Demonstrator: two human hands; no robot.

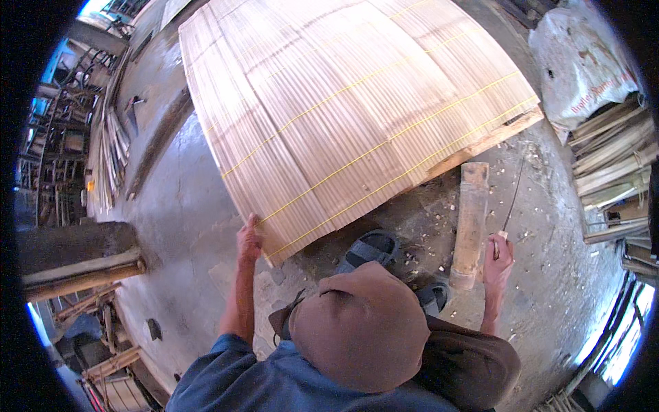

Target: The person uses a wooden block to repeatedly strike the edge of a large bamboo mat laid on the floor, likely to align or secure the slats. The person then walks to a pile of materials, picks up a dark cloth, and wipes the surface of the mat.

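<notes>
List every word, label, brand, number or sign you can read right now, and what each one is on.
White sack, upper right: one line of red lettering, which I won't copy out.
Slatted mat by the left hand: no lettering visible.
Thin-bladed tool in the right hand: none visible.
Things along the far left edge: too small and blurred to tell.

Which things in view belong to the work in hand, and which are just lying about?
Likely in the work:
- slatted mat with yellow cords, left hand at its edge
- thin-bladed knife in the right hand

Apparently lying about:
- white sack
- pale strips near it
- dark beam on the left
</notes>
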